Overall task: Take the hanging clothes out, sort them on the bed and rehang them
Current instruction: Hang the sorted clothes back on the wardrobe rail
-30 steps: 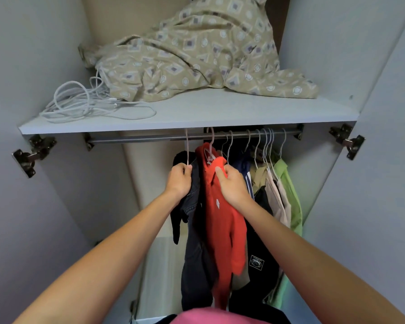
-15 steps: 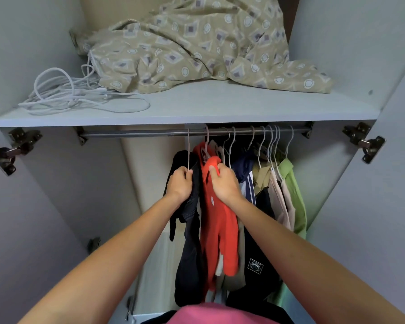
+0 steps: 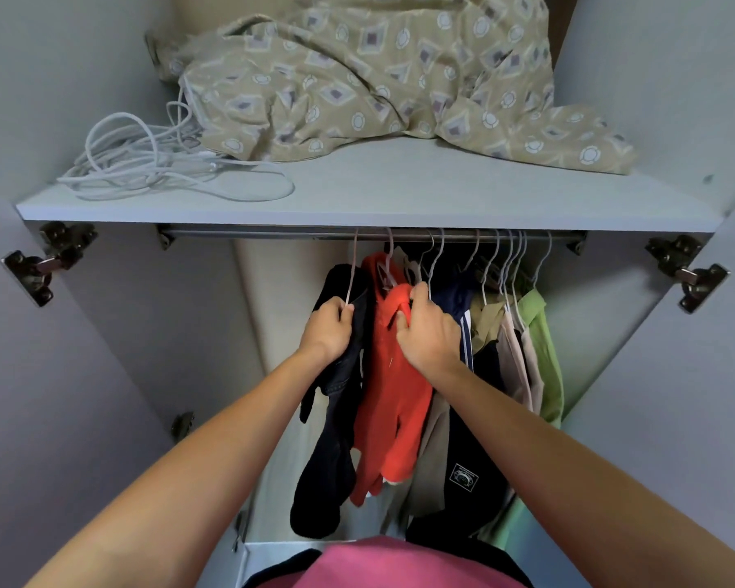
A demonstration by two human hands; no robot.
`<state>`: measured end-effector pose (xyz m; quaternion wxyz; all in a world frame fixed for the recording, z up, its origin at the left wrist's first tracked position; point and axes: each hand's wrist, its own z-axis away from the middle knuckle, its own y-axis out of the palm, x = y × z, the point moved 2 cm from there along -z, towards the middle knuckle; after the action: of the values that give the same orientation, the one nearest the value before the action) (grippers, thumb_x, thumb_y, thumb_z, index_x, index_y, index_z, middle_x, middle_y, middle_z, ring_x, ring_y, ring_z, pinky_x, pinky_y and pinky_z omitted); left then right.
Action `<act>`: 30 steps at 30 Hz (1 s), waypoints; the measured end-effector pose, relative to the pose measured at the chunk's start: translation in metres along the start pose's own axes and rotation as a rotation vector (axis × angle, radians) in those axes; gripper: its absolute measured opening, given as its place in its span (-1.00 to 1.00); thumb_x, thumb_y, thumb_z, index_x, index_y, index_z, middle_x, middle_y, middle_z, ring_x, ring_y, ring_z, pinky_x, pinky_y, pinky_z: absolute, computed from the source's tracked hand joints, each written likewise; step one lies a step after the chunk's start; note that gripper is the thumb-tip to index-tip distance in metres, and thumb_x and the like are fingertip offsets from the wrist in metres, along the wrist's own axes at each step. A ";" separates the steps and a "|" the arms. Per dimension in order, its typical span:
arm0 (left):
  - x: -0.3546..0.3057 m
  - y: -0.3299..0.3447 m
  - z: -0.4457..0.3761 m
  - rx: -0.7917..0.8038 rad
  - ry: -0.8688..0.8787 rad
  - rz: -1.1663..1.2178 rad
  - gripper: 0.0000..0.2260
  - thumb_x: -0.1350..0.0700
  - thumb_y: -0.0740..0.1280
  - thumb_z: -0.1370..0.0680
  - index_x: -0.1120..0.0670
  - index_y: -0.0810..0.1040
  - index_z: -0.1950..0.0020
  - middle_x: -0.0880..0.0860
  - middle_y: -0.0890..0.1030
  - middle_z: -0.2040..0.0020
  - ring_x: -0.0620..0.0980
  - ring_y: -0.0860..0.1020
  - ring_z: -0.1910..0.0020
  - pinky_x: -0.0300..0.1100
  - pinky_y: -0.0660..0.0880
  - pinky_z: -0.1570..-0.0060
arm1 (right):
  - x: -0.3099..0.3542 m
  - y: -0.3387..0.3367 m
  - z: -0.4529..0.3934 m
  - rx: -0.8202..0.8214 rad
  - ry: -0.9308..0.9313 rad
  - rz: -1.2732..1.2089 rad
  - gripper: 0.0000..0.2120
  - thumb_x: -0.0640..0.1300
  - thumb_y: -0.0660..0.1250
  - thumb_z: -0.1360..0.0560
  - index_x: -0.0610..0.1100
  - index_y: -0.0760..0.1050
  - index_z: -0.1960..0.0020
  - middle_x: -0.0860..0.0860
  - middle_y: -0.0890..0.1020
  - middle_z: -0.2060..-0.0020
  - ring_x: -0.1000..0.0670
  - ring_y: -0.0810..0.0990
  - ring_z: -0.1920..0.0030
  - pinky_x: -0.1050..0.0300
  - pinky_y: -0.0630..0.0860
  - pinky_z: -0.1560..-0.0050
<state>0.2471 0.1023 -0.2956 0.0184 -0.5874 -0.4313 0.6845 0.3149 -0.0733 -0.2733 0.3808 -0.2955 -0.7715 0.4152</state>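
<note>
Several garments hang on thin white hangers from a metal rail (image 3: 272, 234) under the wardrobe shelf. At the left end hangs a dark garment (image 3: 336, 401); my left hand (image 3: 327, 328) grips its hanger wire together with the dark cloth. Beside it hangs a red top (image 3: 393, 388), and my right hand (image 3: 427, 333) grips its collar near the hanger. To the right hang a navy jacket (image 3: 455, 299), a black top with a white badge (image 3: 472, 464), beige pieces (image 3: 514, 358) and a green shirt (image 3: 546, 358).
The white shelf (image 3: 399, 193) above the rail carries a crumpled patterned beige cloth (image 3: 378, 74) and a coil of white cable (image 3: 145, 159). Both wardrobe doors stand open, with hinges (image 3: 688, 273) at each side. The rail's left half is bare.
Both hands kept their holds on the dark garment and the red top. The camera has come closer and tilted up, so the shelf fills more of the view.
</note>
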 end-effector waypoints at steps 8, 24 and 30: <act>0.002 0.000 0.003 -0.027 0.011 -0.052 -0.74 -0.02 0.16 -0.74 0.09 0.42 0.07 0.04 0.53 0.30 0.19 0.54 0.20 0.01 0.44 0.17 | -0.002 -0.003 0.000 0.009 -0.140 0.053 -0.64 -0.17 0.17 -0.65 -0.01 0.44 -0.42 -0.15 0.67 0.15 -0.31 0.63 0.11 -0.06 0.42 0.27; 0.014 -0.011 0.039 0.090 -0.081 0.130 -0.89 -0.03 0.42 -0.62 -0.01 0.62 0.00 0.01 0.70 0.12 0.03 0.67 0.09 0.01 0.61 -0.01 | 0.030 -0.008 -0.019 -0.068 -0.358 0.212 -0.66 0.03 0.21 -0.61 -0.11 0.54 -0.28 -0.11 0.60 -0.13 -0.17 0.53 -0.17 -0.09 0.39 -0.22; 0.029 -0.010 0.056 0.082 -0.108 0.341 -0.89 0.05 0.41 -0.64 0.08 0.63 -0.05 0.21 0.71 0.04 0.20 0.69 0.02 0.20 0.62 -0.12 | 0.064 0.013 -0.039 0.326 -0.115 -0.122 -0.53 0.12 0.18 -0.69 -0.13 0.37 -0.48 -0.22 0.66 -0.18 -0.31 0.63 -0.19 -0.13 0.56 -0.13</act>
<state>0.1875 0.0920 -0.3159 -0.0971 -0.6134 -0.2977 0.7251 0.3147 -0.0014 -0.2488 0.4035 -0.1584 -0.7309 0.5272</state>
